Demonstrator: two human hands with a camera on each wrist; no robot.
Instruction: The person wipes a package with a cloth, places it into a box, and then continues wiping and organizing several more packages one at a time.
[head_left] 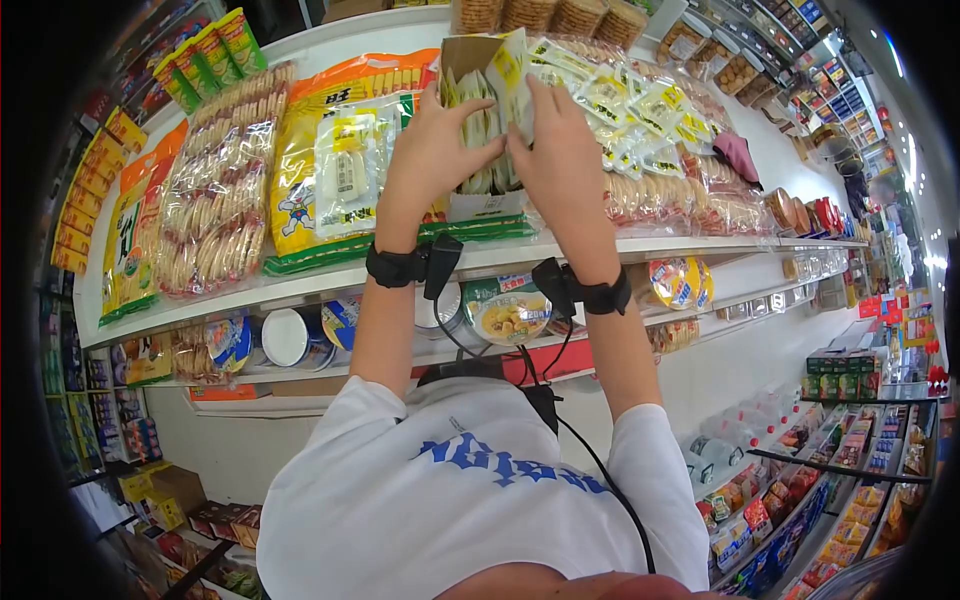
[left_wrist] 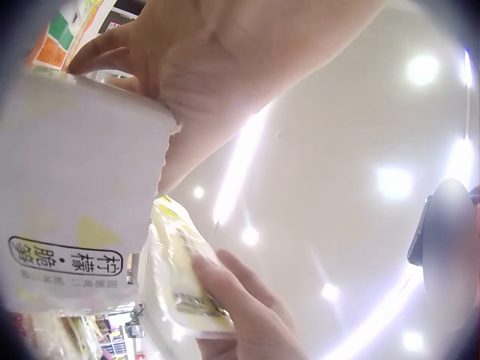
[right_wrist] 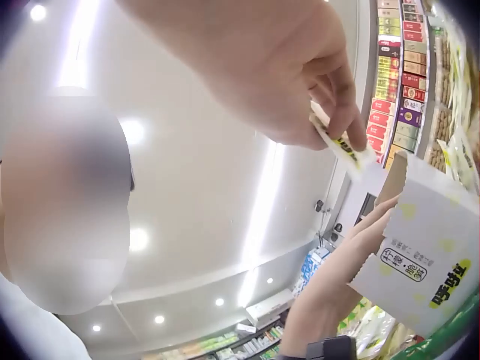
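A white cardboard snack box (head_left: 487, 206) with an open top stands on the shelf, holding several snack packets (head_left: 478, 115) on edge. My left hand (head_left: 436, 150) grips the box at its left side, fingers bent over the rim; in the left wrist view the box wall (left_wrist: 75, 187) partly hides the fingertips. With thumb and fingers, my right hand (head_left: 560, 150) pinches a white and yellow packet (head_left: 508, 68) at the right of the opening. The right wrist view shows this packet (right_wrist: 343, 148) just above the box (right_wrist: 420, 247).
Loose snack packets (head_left: 640, 105) lie to the right on bagged round crackers (head_left: 650, 200). A large yellow snack bag (head_left: 300, 160) and more crackers (head_left: 215, 190) lie left. The shelf edge (head_left: 330, 290) runs in front, with bowl noodles (head_left: 508, 310) below.
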